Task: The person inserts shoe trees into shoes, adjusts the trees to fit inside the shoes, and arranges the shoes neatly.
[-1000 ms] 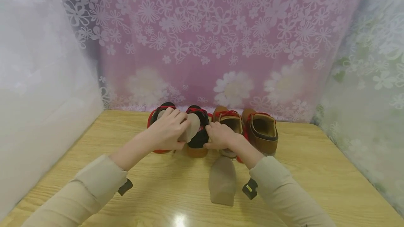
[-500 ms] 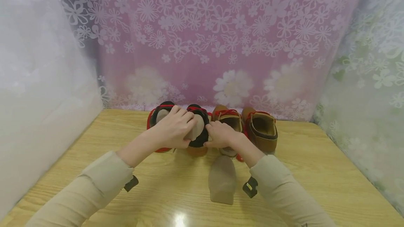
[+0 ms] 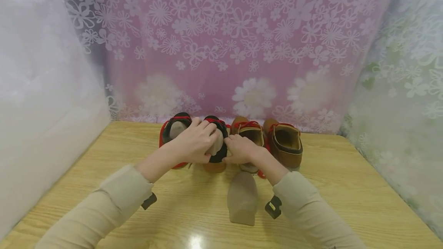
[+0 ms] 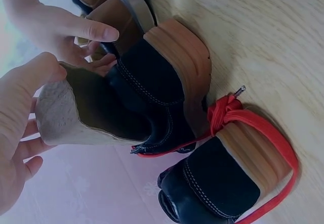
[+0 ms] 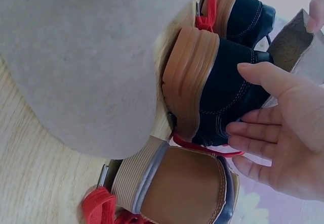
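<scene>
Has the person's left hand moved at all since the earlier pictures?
Yes. In the head view, the left hand has shifted slightly rightward, now nearer the rightmost brown shoe.

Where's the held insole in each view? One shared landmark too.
Head: insole just below centre, in the left hand.
Left wrist: insole left of centre.
Right wrist: insole at the right edge, upper half.
Shared landmark: the black shoe it's partly in.
</scene>
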Motion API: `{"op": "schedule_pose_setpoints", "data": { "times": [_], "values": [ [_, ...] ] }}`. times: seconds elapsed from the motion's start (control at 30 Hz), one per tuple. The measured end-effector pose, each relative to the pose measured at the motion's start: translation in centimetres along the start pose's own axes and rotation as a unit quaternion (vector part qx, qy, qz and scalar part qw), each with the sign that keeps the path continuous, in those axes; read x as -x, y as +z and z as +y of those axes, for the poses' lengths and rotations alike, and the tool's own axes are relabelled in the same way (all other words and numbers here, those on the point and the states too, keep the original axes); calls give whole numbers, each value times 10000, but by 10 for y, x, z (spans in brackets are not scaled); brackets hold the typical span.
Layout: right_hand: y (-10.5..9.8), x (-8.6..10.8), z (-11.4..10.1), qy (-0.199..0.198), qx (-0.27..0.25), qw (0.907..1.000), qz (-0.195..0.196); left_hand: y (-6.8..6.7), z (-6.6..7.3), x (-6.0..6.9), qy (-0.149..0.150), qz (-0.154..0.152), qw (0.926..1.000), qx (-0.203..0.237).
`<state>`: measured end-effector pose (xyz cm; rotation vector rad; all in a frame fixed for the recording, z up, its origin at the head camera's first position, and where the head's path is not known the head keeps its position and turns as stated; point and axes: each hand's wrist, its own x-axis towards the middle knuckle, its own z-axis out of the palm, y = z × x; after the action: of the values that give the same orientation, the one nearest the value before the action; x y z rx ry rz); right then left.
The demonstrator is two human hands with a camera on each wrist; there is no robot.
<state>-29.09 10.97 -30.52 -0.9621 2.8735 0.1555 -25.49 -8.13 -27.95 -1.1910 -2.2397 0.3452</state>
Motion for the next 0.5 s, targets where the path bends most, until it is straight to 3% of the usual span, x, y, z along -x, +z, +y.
{"op": "schedule_pose_setpoints", "data": {
  "times": [0.17,0.5],
  "values": [
    [1,0,2,2,-31,10000,-3,0,-1,-6,-76,-162,9998,-50],
    [0,0,4,-23,-134,9999,-17,-7,-8,-25,-314,-1114,9933,19]
  ]
}}
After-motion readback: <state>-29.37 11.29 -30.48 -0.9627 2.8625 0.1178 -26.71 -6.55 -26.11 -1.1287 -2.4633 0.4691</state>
